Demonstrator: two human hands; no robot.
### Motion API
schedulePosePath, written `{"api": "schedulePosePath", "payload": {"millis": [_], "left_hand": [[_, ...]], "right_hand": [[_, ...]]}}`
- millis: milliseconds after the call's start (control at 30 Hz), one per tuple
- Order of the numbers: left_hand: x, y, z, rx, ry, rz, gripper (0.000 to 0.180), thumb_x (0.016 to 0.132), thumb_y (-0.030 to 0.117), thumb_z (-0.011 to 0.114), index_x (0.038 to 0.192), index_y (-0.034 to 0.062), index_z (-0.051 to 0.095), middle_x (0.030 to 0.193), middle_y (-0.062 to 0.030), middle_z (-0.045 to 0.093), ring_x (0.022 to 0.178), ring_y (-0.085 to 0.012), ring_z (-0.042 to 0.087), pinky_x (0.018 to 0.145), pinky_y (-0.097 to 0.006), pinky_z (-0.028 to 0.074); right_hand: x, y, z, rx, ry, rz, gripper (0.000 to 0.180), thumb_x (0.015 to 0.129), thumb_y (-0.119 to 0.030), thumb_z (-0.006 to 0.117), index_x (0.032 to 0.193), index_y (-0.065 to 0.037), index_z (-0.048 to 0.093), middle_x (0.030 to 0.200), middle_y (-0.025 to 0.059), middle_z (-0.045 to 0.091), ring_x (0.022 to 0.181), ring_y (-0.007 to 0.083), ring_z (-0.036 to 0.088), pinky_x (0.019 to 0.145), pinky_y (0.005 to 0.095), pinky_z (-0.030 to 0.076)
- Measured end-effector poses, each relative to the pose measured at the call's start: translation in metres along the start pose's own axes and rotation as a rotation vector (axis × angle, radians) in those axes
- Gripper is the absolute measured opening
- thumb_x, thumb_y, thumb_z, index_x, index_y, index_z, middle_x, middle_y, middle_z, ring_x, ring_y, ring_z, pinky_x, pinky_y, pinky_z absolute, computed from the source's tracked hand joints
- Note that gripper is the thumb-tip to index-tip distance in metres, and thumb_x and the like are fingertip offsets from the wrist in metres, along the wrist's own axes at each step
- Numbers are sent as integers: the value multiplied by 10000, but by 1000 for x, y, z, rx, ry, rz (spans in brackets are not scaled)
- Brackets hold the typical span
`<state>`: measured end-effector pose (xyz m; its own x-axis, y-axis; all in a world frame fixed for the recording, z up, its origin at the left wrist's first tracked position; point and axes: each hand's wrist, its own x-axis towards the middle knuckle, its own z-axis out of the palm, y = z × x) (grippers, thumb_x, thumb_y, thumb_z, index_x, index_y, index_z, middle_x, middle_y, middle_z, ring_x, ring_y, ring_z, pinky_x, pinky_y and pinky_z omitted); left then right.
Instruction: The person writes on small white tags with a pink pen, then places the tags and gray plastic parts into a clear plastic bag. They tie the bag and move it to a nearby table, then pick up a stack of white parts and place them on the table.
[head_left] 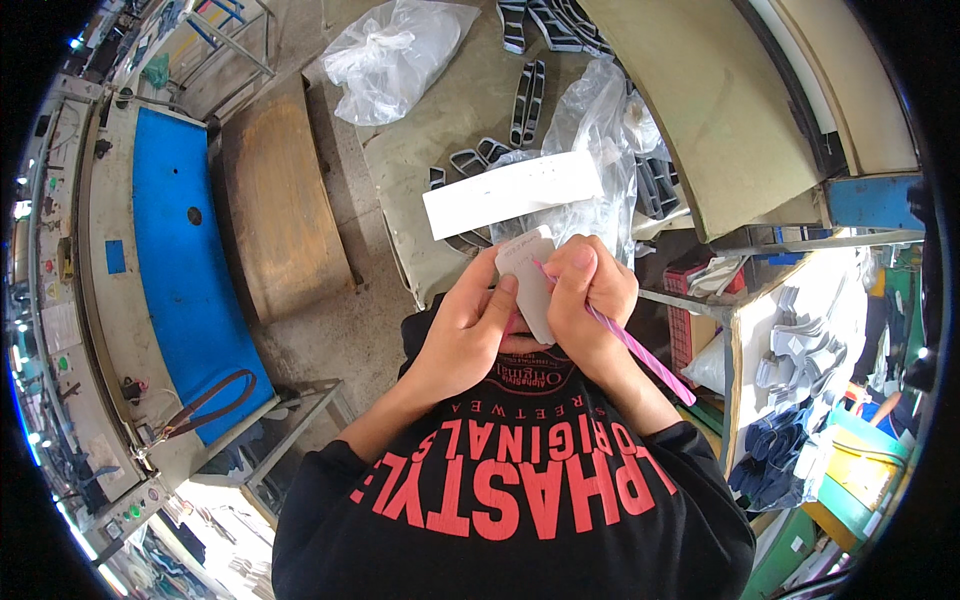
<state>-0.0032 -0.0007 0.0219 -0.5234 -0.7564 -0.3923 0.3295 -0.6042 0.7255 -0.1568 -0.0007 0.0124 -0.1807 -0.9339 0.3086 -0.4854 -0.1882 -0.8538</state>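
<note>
Close to my chest, my left hand [462, 330] grips a small pale card [530, 290] with rounded corners, its thumb lying along the card's near face. Some handwriting marks the upper part of the card. My right hand [592, 295] is closed round a pink-and-purple striped pen [645, 355]. The pen's tip touches or hovers just over the card; I cannot tell which. Its long striped end sticks out below my right hand. Just beyond both hands, a long white paper strip [510, 195] rests on plastic film and dark parts.
Black, slotted curved parts [527, 102] lie on the worktable [410, 165] with clear plastic bags [392, 60]. A large beige panel [700, 100] rises at the right. Grey cut pieces [800, 345] fill a shelf lower right. Further left stand a brown board [280, 200] and a blue-topped bench [180, 250].
</note>
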Motion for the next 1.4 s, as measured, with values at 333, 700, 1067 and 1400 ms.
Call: {"api": "schedulePosePath", "payload": {"millis": [333,700,1067,1400], "left_hand": [[3,-2,0,75,-2,26,398,1116,163,359,1499,70,304,1271,-132,570,1101,-260,679,900,-423,624],[2,-3,0,126,-15,64,402,1114,150,354,1500,59,290,1287,-144,563,1102,-281,682,908,-426,622],[0,-2,4,69,27,107,364,1105,120,409,1447,-4,406,1297,-97,588,1176,-146,578,1005,-288,475],[1,0,5,171,-13,103,395,1114,149,348,1494,51,304,1278,-139,559,1104,-270,678,901,-417,626]], "right_hand": [[-1,2,-8,-4,-95,-104,261,993,-124,554,751,-28,547,634,144,560,550,356,577,520,417,456],[-4,6,-4,6,-71,-114,293,1007,-135,541,734,-30,537,617,142,548,522,354,565,507,420,446],[-4,6,-5,56,-77,-113,299,1016,-145,532,739,-33,542,618,141,548,519,333,567,502,408,440],[-4,7,-9,-39,-70,-99,434,1076,-293,444,753,-35,575,654,72,613,560,211,620,552,319,477]]}}
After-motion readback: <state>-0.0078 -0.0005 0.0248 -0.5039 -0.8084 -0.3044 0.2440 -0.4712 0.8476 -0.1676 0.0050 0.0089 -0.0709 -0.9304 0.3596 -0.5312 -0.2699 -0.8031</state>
